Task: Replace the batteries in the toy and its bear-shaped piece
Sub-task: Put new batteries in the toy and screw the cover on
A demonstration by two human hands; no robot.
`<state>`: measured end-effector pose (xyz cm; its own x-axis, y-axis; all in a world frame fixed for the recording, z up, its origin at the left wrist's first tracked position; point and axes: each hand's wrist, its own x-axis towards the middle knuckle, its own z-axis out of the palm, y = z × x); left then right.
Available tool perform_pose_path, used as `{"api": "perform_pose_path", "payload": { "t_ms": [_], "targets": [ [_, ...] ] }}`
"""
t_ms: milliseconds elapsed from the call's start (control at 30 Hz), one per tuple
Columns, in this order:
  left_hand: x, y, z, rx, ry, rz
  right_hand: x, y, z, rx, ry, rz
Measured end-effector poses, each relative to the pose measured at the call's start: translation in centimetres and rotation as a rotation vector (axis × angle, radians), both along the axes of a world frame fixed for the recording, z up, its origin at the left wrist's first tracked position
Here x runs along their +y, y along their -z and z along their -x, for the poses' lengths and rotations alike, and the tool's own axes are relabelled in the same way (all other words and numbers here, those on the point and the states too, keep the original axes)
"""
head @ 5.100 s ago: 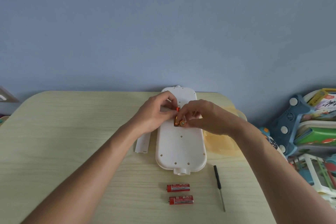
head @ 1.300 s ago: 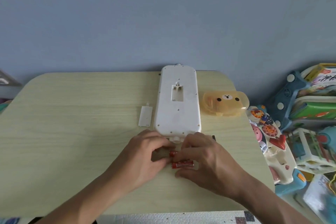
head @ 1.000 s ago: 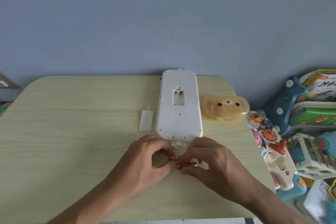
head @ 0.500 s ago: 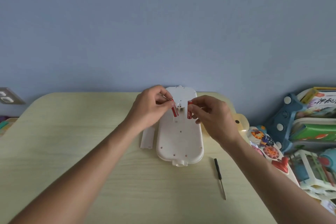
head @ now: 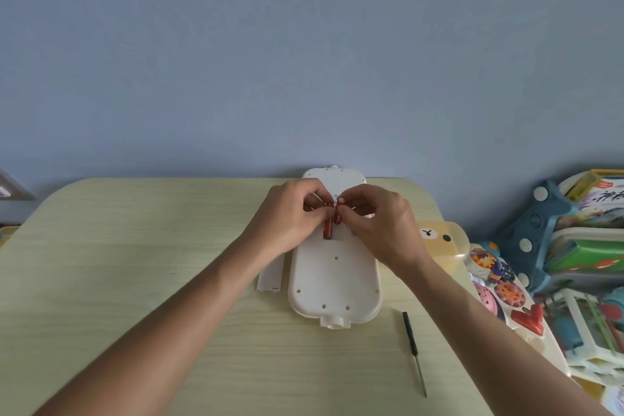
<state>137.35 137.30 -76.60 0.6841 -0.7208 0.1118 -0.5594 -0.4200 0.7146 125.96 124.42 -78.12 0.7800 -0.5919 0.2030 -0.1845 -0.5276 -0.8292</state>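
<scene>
Both hands closed in since before | two red batteries [head: 332, 224] – one pinched in each hand's fingers [head: 324, 213] | one toy [head: 334, 280]

Both hands [head: 337, 223] pinching red batteries [head: 332, 224], white toy [head: 334, 280]

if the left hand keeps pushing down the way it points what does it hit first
Probably the open battery slot in the white plastic toy, directly under the left hand and its red battery; depth is unclear.
</scene>
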Motion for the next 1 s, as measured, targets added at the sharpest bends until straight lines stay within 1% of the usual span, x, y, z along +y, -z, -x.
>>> {"api": "perform_pose_path", "payload": {
  "t_ms": [133,300,500,633,700,833,1000],
  "targets": [
    [0.0,0.5,0.2,-0.092,0.006,0.016,-0.1,0.1,0.2,0.001,-0.017,0.069],
    [-0.1,1.0,0.1,-0.206,0.031,-0.008,-0.1,0.0,0.5,-0.01,-0.067,0.172],
    [0.4,1.2,0.4,-0.289,0.068,0.039,0.3,0.1,1.1,-0.076,-0.123,0.382],
    [0.9,2.1,0.4,-0.357,0.069,0.005,0.3,0.3,1.1,-0.1,-0.166,0.46],
    [1.3,2.3,0.4,-0.351,0.094,0.002,0.4,0.4,1.3,-0.103,-0.191,0.493],
    [1.9,2.5,0.2,-0.263,0.105,0.021,0.3,0.2,1.7,-0.094,-0.212,0.528],
    [2.0,2.9,0.3,-0.248,0.089,0.026,0.3,-0.4,2.3,-0.033,-0.314,0.53]
  ]
}}
